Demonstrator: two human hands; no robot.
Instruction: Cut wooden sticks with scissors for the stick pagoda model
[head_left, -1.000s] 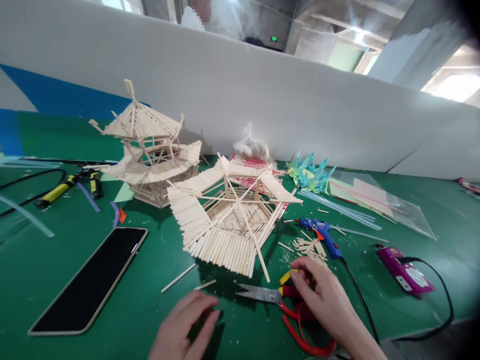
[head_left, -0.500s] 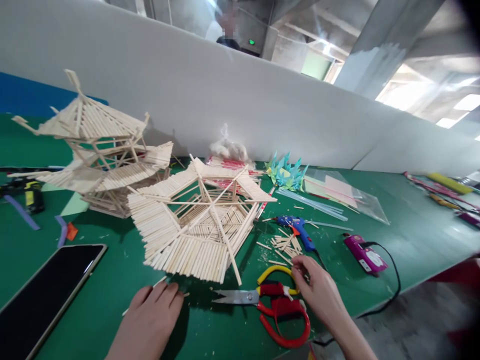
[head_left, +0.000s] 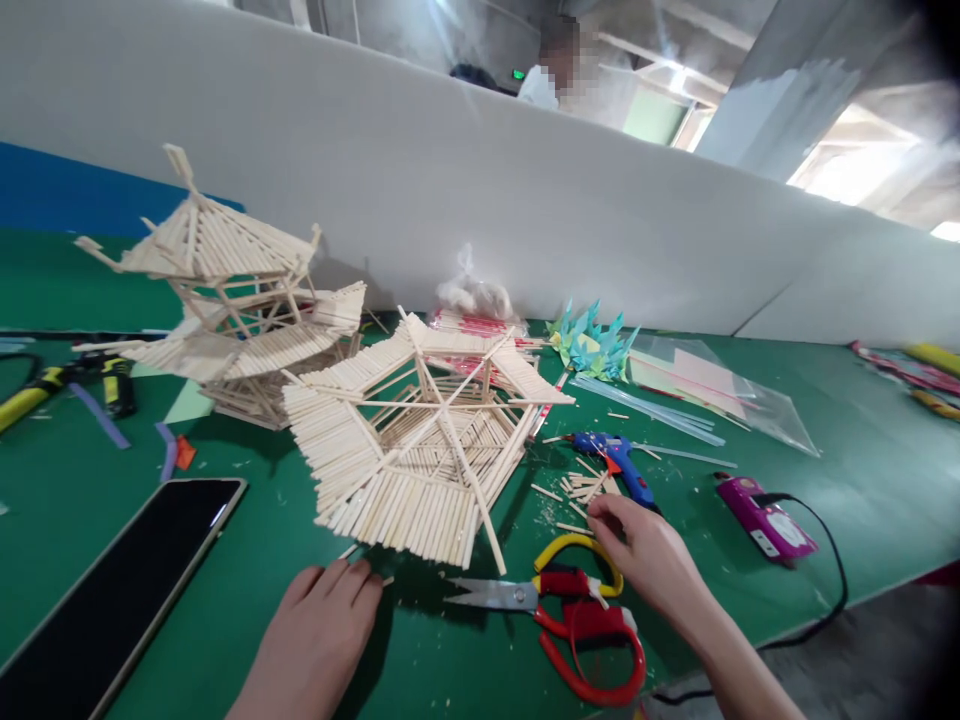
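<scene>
My left hand [head_left: 322, 620] rests on the green table with its fingers curled. Thin wooden sticks [head_left: 387, 580] poke out by its fingertips. In front of it stands a wooden stick model [head_left: 405, 505] with a slatted, many-sided roof and crossing sticks over its open middle. My right hand [head_left: 649, 550] has thumb and forefinger drawn together at the edge of a pile of short wooden sticks [head_left: 589, 484]; what lies between the fingertips is hidden. Scissors [head_left: 495, 594] with red and yellow handles lie between my hands, blades slightly parted and pointing left.
A finished-looking stick pagoda [head_left: 240, 300] stands back left. A phone [head_left: 112, 590] lies front left. Right of the model are a blue glue gun [head_left: 619, 460], clear glue sticks [head_left: 645, 408], a folded-paper piece [head_left: 592, 345] and a purple corded device [head_left: 765, 520]. A white partition [head_left: 525, 200] runs behind.
The whole scene has shifted right in view as the camera turned left. My right hand stays at the stick pile, my left hand near the model's front. A person behind the partition shows farther right.
</scene>
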